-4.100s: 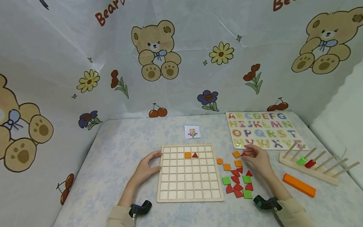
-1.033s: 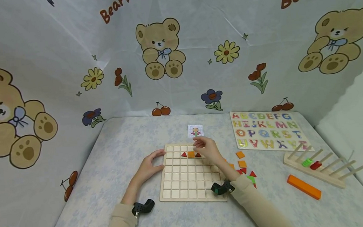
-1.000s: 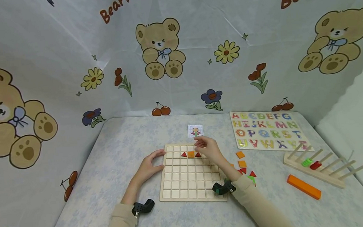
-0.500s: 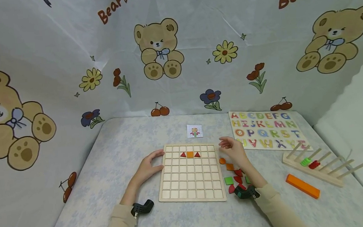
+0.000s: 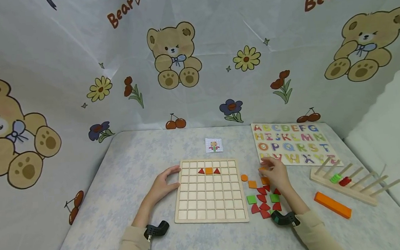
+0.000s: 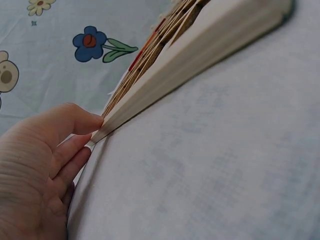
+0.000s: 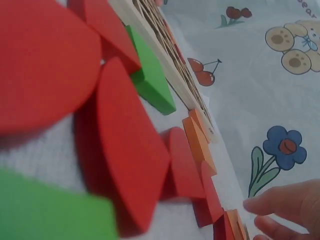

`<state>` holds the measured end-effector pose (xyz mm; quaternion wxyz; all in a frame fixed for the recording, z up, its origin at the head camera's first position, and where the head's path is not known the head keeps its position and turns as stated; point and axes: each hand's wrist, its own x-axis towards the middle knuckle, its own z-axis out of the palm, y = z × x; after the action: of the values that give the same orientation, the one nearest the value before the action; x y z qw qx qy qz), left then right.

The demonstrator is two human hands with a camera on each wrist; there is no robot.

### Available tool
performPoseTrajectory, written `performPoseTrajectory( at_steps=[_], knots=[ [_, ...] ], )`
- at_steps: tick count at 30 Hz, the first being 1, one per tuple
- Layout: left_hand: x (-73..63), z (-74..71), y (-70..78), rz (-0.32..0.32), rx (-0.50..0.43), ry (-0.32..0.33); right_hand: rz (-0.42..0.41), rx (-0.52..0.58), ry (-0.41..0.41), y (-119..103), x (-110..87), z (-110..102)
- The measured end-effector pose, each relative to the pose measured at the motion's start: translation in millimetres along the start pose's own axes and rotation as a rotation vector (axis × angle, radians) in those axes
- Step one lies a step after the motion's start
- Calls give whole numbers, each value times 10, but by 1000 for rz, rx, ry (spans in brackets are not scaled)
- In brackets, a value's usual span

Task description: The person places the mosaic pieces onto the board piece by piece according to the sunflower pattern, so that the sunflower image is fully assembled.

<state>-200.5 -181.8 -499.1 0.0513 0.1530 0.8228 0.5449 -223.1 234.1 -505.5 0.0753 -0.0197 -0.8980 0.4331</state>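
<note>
- A flat orange tile (image 5: 263, 169), partly hidden by fingers, is on the right side of the tabletop (image 5: 146, 148), beyond the other loose pieces and just short of the alphabet board (image 5: 293, 143).
- The right hand (image 5: 276, 174) reaches forward with bent fingers and thumb at this tile; whether they pinch it or only touch it, I cannot tell.
- The left hand (image 5: 162, 183) rests against the left edge of the square, pale wooden grid board (image 5: 211, 221), thumb and fingers spread, not clasped round it.
- The board has seven rows of compartments; in the second from the far side, an orange square tile (image 5: 208, 171) sits in the middle, with a red triangular tile (image 5: 201, 171) on its left and another red triangular tile (image 5: 216, 171) on its right.
- Loose beside the board lie an orange disc (image 5: 244, 178), orange squares (image 5: 252, 184), red pieces (image 5: 261, 198) and green squares (image 5: 252, 199).
- The pale wooden peg rack (image 5: 359, 195) carries green and red pieces.
</note>
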Motion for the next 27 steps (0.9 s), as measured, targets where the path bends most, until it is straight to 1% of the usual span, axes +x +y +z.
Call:
performPoseTrajectory(
  at_steps=[4,7,14,21,24,27],
  knots=[
    [-7,5,0,-3,-6,7,41,-23,-2,53,-2,9],
    [-6,8,-2,1,-7,9,53,-32,6,76,2,23],
    [104,50,-370,0,-7,30,35,-28,-4,87,-9,26],
    [101,47,-374,-15,-5,33,90,-47,10,87,-17,30],
    [106,45,-377,-14,4,32,89,-34,11,50,-21,44],
    [108,38,-372,-13,-3,32,62,10,2,-22,-22,63]
  ],
)
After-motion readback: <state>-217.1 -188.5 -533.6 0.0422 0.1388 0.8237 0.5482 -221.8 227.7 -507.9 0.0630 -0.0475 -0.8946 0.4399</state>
